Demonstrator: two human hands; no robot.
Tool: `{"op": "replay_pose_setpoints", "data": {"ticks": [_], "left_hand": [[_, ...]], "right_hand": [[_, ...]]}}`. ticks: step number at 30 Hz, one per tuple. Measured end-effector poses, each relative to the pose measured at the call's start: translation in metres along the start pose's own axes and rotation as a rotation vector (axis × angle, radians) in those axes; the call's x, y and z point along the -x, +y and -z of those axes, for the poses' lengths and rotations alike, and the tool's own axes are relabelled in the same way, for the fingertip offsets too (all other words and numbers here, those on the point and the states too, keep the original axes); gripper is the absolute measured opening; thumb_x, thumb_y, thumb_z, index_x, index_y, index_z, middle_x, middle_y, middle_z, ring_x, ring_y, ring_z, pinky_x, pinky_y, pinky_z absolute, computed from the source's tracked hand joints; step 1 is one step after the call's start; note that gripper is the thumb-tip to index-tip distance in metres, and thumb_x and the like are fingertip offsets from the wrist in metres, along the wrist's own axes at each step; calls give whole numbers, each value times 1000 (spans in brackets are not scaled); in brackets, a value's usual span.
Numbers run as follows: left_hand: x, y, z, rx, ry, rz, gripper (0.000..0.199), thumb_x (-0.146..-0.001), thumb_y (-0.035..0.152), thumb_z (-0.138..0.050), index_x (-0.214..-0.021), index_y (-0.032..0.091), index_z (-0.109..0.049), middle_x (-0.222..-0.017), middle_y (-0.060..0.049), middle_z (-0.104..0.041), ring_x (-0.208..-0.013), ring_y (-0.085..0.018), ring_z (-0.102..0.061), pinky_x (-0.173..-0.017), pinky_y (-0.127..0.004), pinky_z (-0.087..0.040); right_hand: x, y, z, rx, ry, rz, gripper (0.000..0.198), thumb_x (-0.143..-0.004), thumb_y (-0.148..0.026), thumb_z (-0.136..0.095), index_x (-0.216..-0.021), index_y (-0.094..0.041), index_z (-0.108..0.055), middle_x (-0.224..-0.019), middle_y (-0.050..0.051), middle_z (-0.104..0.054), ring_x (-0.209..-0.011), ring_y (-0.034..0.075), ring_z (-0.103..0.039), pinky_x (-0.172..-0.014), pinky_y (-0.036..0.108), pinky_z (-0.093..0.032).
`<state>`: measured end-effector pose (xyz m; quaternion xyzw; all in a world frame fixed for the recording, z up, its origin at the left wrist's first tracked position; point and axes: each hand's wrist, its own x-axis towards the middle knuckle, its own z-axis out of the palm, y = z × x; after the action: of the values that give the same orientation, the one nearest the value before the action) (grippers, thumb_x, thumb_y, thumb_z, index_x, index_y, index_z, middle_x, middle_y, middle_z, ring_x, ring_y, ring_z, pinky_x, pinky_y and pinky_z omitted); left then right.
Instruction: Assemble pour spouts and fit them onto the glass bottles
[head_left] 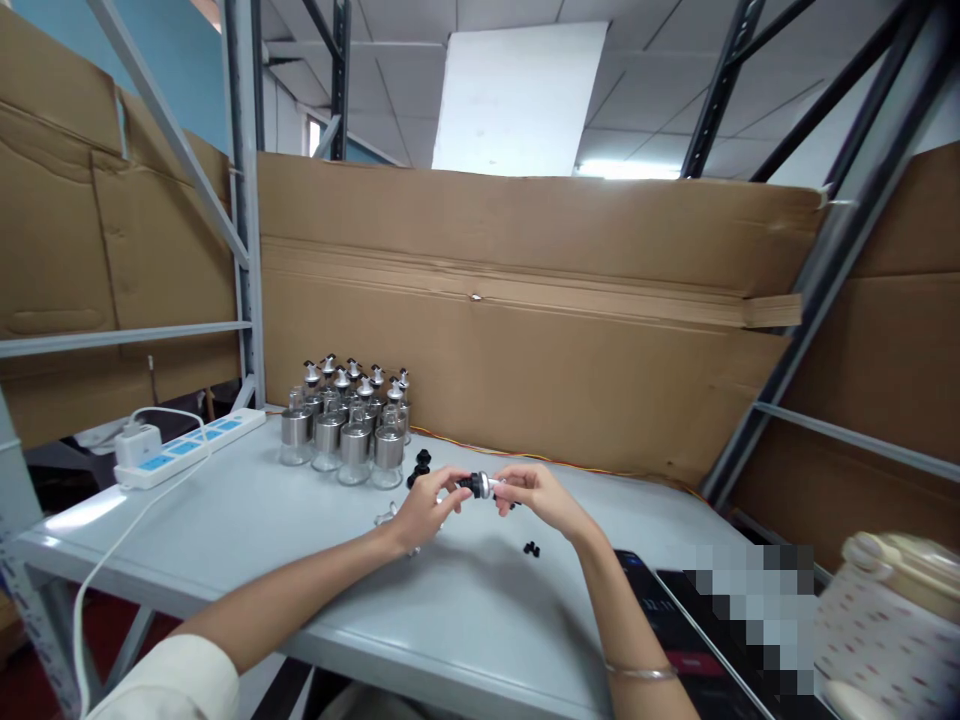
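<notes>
1. Cardboard sheeting (525,370) walls off the back of your bench, with grey metal uprights (250,250) framing it.
2. Grey table (480,630) below, spanning your working area.
3. Pale spotted container (889,620) at the right edge; a dark-screened device (667,620) lies just beside your right forearm.
4. White power strip (225,432) along the table's left side, adapter (137,444) plugged in at its near end.
5. Bottles (355,450), clear glass with silver bands, stand upright in a close cluster at back left; those behind carry spouted tops.
6. Your left hand (424,512): thumb and fingers closed in a pinch on the black end of the fitting. Your right hand (541,495): fingertips pinched together at its silver end.
7. Black-and-silver fitting (478,486) held roughly level between your hands, above the table, well to the right of the bottles.
8. Black parts (421,464) lie between the bottles and your left hand; smaller black bits (532,549) sit below your right.
</notes>
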<state>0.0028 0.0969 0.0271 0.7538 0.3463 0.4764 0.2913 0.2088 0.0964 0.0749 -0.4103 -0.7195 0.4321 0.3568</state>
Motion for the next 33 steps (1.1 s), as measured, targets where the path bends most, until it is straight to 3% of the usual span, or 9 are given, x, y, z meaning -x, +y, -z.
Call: {"op": "replay_pose_setpoints", "data": {"ticks": [9, 19, 33], "left_hand": [[1, 4, 1, -4, -23, 19, 31, -83, 39, -52, -101, 15, -60, -69, -1, -61, -65, -14, -58, -51, -22, -39], [4, 9, -1, -14, -63, -51, 23, -85, 37, -52, -93, 16, -59, -69, 1, -59, -65, -12, -54, -56, -22, -38], [4, -1, -2, -3, -78, -52, 26, -85, 36, -51, -99, 15, -59, -70, -1, -61, -66, -13, -56, -57, -24, -40]], "right_hand": [[1, -1, -1, -16, -10, -23, 39, -64, -52, -73, -74, -15, -65, -61, 3, -67, -58, 17, -63, -67, 32, -47], [3, 0, -1, -25, -50, -46, 38, -66, -53, -71, -72, -16, -61, -61, 3, -67, -59, 17, -64, -71, 33, -47], [5, -4, -1, 37, -60, -22, 37, -68, -53, -70, -72, -16, -66, -55, 1, -64, -57, 15, -59, -70, 32, -44]]}}
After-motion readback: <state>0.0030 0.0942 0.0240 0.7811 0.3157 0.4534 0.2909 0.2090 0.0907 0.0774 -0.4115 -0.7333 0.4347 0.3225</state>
